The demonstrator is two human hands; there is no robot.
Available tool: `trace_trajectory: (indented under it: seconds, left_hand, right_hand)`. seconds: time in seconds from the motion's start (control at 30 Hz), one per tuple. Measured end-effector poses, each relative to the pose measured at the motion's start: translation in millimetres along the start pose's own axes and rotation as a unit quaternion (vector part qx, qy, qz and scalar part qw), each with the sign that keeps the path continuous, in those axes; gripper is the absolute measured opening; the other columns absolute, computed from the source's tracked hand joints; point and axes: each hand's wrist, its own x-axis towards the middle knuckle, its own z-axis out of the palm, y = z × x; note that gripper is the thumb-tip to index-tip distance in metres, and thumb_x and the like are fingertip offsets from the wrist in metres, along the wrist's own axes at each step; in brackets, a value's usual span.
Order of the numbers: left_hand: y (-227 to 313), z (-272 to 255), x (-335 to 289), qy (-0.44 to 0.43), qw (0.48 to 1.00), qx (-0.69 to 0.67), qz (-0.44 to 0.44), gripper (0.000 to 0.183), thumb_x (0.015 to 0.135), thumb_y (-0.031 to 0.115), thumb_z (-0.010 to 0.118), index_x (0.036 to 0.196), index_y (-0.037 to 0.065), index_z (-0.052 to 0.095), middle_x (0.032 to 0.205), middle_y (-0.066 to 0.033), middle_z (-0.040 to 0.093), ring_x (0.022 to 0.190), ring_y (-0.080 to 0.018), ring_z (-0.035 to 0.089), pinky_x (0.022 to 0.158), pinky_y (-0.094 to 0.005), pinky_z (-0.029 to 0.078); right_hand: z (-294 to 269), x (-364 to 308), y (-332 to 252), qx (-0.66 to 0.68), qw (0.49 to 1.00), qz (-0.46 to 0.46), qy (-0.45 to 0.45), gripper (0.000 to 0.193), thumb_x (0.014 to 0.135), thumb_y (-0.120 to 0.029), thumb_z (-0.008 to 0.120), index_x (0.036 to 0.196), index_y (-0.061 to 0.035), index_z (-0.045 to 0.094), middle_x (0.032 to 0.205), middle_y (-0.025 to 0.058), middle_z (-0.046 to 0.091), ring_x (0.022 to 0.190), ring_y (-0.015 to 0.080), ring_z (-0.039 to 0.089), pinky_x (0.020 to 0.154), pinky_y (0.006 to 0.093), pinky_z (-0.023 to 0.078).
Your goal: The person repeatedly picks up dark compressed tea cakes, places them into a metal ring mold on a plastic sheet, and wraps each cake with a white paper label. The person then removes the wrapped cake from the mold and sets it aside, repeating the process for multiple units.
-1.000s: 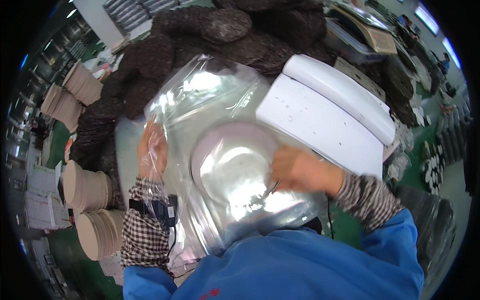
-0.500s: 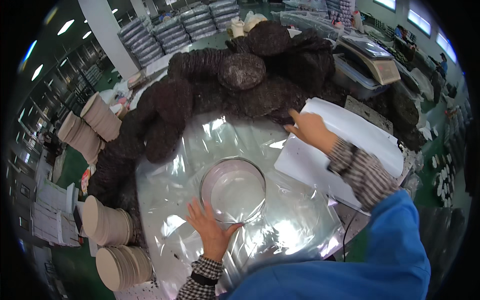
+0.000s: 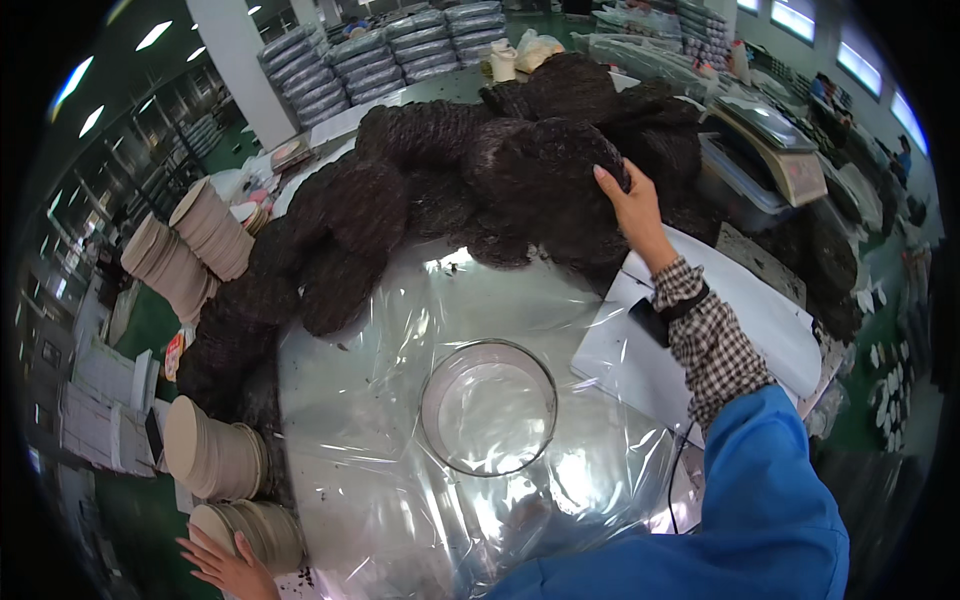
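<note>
My right hand [image 3: 637, 205] grips the right edge of a dark round seaweed cake [image 3: 550, 185], thumb on its near face. The cake is tilted up in front of a heap of similar cakes [image 3: 350, 215]. My left hand [image 3: 228, 565], fingers spread, is at the lower left beside a stack of round beige discs [image 3: 265, 530]; whether it touches them I cannot tell. A thin-walled round ring [image 3: 549, 425] stands on clear plastic film [image 3: 375, 400] in the middle of the table, with neither hand on it.
White sheets [image 3: 640, 335] lie right of the film. Behind them are a scale [image 3: 775, 155] and a clear plastic tub [image 3: 735, 185]. More beige disc stacks [image 3: 215, 450] line the table's left edge. Bagged goods [image 3: 370, 70] are piled at the back.
My left hand has left the ring and moved down-left to the beige discs. My right hand has moved from above the white sheets to the heap and taken hold of a seaweed cake.
</note>
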Motion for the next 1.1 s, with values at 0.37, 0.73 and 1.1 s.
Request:
trace_trajectory:
  seconds: [0.37, 0.73, 1.1]
  left_hand:
    - [-58.7, 51.6, -22.6, -0.102, 0.96, -0.245, 0.092, 0.053, 0.099, 0.015, 0.054, 0.144, -0.004, 0.034, 0.129, -0.0229, 0.055, 0.106, -0.041, 0.057, 0.09, -0.0447, 0.046]
    - [26.5, -106.7, 31.1, 0.069, 0.751, -0.648, 0.106, 0.029, 0.102, 0.013, 0.049, 0.113, -0.009, 0.065, 0.105, -0.0221, 0.07, 0.093, -0.0306, 0.07, 0.081, -0.0345, 0.056]
    - [259.0, -156.8, 23.6, -0.193, 0.659, -0.599, 0.412, 0.091, 0.069, 0.028, 0.085, 0.14, -0.005, 0.039, 0.109, -0.0177, 0.052, 0.094, -0.0336, 0.063, 0.085, -0.0413, 0.054]
  right_hand:
    - [-86.3, -196.5, 48.4, 0.145, 0.903, 0.404, 0.035, 0.037, 0.096, -0.021, 0.062, 0.118, 0.0085, 0.058, 0.108, 0.0166, 0.068, 0.099, 0.0227, 0.066, 0.092, 0.0371, 0.053]
    - [-13.9, -110.4, -42.4, 0.271, 0.928, 0.253, 0.036, 0.029, 0.094, -0.01, 0.062, 0.122, -0.0033, 0.061, 0.107, 0.0095, 0.064, 0.099, 0.0175, 0.063, 0.086, 0.029, 0.051]
    - [95.1, -175.9, -53.0, -0.462, 0.717, -0.12, -0.509, 0.063, 0.072, -0.03, 0.077, 0.12, 0.007, 0.059, 0.114, 0.0192, 0.057, 0.1, 0.0358, 0.058, 0.083, 0.0397, 0.053]
